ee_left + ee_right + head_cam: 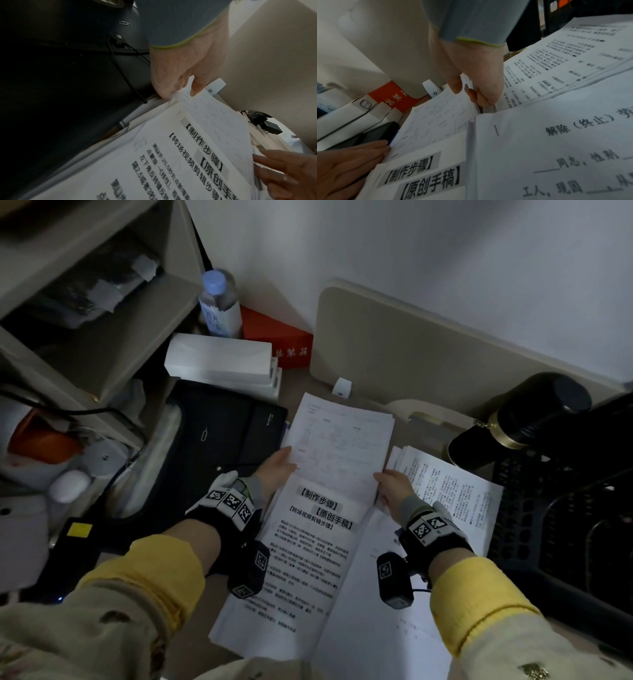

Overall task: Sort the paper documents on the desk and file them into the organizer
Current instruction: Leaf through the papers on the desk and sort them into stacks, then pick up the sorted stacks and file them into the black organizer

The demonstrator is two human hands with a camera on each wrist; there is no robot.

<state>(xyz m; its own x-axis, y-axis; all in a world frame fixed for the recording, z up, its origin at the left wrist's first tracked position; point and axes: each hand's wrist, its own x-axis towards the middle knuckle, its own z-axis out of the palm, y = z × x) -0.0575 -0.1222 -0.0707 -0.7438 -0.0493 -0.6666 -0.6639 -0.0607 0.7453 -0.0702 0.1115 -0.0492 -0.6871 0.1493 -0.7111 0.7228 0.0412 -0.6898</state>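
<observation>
A thin stack of printed form sheets [339, 446] is held over the desk by both hands. My left hand [286, 460] pinches its left edge [214, 115], thumb on top. My right hand [383, 479] grips the right edge, fingers curled round it [476, 86]. Under the forms lies a document with a bold black headline [308, 542]. A pile of dense text pages [445, 491] lies to the right, and a sheet with a large heading [556, 148] sits nearest me. A black string-tie folder [219, 436] lies to the left, and a black mesh tray [565, 508] stands at the right.
White boxes [219, 361], a red box [277, 340] and a water bottle [219, 302] crowd the back left by a shelf unit [85, 302]. A beige board [428, 354] leans on the wall. A black cylinder [524, 419] lies at the back right.
</observation>
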